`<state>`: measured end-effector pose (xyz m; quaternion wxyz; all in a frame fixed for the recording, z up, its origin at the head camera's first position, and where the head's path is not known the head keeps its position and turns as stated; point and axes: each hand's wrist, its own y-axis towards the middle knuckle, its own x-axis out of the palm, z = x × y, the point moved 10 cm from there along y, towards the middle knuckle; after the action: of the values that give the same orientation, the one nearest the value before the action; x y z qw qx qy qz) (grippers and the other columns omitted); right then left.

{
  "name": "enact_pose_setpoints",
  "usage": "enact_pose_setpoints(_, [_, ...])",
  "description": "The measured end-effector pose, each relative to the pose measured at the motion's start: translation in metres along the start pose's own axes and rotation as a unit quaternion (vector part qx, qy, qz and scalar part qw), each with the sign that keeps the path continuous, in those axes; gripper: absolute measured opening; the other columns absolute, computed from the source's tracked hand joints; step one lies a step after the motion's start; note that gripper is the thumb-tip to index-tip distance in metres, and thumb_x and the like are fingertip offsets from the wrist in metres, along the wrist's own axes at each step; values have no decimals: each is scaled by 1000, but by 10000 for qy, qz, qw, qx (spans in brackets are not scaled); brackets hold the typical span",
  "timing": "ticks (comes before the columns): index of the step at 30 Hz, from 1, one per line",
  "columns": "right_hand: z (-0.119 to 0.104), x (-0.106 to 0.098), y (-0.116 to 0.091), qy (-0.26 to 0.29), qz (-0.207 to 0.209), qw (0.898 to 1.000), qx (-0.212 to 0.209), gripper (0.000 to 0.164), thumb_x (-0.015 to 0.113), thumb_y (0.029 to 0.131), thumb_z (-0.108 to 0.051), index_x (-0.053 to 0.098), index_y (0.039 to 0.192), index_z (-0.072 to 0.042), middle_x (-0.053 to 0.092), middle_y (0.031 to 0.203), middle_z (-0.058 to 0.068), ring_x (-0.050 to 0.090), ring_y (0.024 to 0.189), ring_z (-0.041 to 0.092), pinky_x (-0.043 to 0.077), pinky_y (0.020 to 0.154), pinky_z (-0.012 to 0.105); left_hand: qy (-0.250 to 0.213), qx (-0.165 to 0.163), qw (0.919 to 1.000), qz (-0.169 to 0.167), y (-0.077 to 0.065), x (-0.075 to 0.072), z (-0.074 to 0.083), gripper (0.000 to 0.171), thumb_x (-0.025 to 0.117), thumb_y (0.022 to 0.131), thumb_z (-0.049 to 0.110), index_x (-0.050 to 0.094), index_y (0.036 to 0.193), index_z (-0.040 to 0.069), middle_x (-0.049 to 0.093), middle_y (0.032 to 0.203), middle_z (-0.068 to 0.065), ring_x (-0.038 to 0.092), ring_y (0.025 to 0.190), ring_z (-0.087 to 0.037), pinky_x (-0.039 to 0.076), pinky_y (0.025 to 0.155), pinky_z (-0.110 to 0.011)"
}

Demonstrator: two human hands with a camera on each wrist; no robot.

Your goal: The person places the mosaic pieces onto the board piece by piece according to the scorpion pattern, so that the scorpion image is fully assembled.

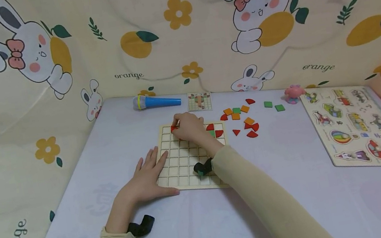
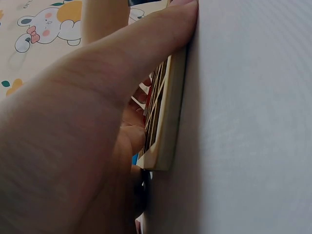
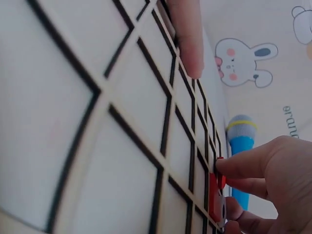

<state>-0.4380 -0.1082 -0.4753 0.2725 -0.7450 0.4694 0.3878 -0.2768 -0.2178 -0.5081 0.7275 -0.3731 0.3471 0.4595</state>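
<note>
A wooden grid board (image 1: pixel 180 170) lies on the table before me. My left hand (image 1: pixel 144 182) rests with straight, spread fingers at its left edge, the thumb along the front edge. In the left wrist view that thumb (image 2: pixel 141 44) crosses beside the board's side (image 2: pixel 170 117). My right hand (image 1: pixel 189 127) is over the far left part of the grid and pinches a small red piece (image 3: pixel 222 170) between thumb and finger. Another red piece (image 3: pixel 213 200) sits in the grid close by. Red pieces (image 1: pixel 219 133) and a green square (image 1: pixel 211 134) occupy cells at the board's far right.
Loose red, orange and green pieces (image 1: pixel 236 116) lie right of the board. Behind it are a pattern card (image 1: pixel 200 101) and a blue toy microphone (image 1: pixel 159 101). A pink toy figure (image 1: pixel 294 93) and a picture puzzle board (image 1: pixel 345 152) are on the right.
</note>
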Motion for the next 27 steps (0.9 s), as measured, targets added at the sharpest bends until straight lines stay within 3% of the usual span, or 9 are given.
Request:
enact_pose_setpoints(6, [-2,2,-2,-281,-55,9996,-23,19,66,96,-18,73,113,-16,67,111,9,63,102,33,41,104,68,61,-15,10000,-11,1,0,1,124,82,80,67,19,171,10,-1,178,-19,-4,165,-37,0,131,-62])
enact_pose_setpoints(11, [-1,3,-3,-223,-69,9997,-4,18,65,96,-17,72,113,-16,67,112,9,63,104,33,38,106,69,85,-5,10000,-8,1,1,0,124,82,80,68,19,171,10,-1,178,-20,-3,165,-37,1,130,-62])
enact_pose_setpoints(27, [1,1,-2,-20,-168,9998,89,13,68,96,-16,73,108,-17,72,96,4,64,94,28,31,113,75,1,6,10000,3,-1,-1,2,124,82,80,67,19,170,9,-1,178,-21,-3,165,-38,0,130,-62])
